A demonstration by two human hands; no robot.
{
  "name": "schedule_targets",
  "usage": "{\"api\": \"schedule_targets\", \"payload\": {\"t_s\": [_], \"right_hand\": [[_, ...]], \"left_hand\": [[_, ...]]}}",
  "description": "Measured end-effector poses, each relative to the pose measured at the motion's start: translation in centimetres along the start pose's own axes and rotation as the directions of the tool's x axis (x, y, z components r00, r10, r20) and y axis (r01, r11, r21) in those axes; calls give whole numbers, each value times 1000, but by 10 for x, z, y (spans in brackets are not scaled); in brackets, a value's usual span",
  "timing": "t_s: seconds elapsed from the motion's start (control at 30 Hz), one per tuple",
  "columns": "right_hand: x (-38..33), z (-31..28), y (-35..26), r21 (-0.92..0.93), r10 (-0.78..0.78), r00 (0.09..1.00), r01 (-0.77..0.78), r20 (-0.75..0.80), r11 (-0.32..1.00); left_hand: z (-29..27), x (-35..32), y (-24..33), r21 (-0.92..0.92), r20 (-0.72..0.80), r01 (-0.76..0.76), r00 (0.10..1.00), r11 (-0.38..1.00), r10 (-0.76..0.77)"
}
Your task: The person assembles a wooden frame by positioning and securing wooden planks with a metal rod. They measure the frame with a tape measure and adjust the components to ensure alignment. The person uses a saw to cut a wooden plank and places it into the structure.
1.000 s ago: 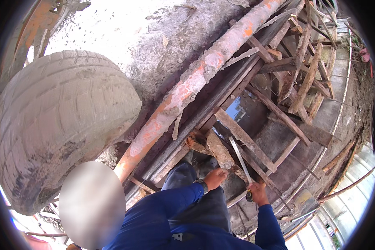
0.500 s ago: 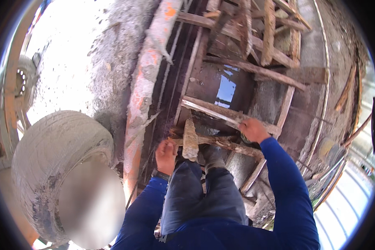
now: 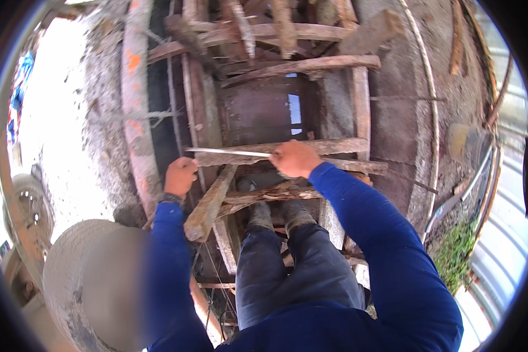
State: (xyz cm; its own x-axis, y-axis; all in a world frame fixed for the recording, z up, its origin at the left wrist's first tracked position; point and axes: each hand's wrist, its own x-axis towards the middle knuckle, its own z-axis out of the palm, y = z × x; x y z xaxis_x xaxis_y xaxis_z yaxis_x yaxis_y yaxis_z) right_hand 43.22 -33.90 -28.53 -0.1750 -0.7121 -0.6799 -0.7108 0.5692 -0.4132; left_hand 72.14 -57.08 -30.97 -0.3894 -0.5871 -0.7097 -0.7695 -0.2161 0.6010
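Note:
My right hand [image 3: 296, 159] is closed around a tape measure, whose case is mostly hidden in the fist. Its pale blade [image 3: 232, 152] sticks out leftward along a wooden crosspiece [image 3: 334, 145] spanning the formwork. Close to the blade's far left end, my left hand [image 3: 180, 177] is curled shut; whether anything sits between its fingers cannot be made out. A short wooden block [image 3: 210, 204] slants between the two hands, on the near side of the crosspiece. Rough, splintered timber [image 3: 270, 196] lies across just beyond my boots.
Beyond the crosspiece are a trench with water [image 3: 294, 110] and more braces [image 3: 299, 67]. A concrete-smeared, orange-marked pipe [image 3: 136, 100] runs along the left. At lower left is a muddy tyre [image 3: 61, 276]; corrugated sheets [image 3: 504, 234] stand right.
The view has turned, so the trench now looks straighter. My left hand has moved from the splintered timber to the crosspiece's left end. The blade still extends from my right hand.

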Motion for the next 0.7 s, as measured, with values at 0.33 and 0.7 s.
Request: {"api": "schedule_targets", "payload": {"t_s": [0.33,0.7], "right_hand": [[-16,-1,-95,790,47,821,530,-569,309],[-4,15,-143,815,318,928,334,-196,-473]], "left_hand": [[41,-52,140,-266,505,-394,720,880,475],[62,-28,134,-545,521,-27,772,838,365]]}}
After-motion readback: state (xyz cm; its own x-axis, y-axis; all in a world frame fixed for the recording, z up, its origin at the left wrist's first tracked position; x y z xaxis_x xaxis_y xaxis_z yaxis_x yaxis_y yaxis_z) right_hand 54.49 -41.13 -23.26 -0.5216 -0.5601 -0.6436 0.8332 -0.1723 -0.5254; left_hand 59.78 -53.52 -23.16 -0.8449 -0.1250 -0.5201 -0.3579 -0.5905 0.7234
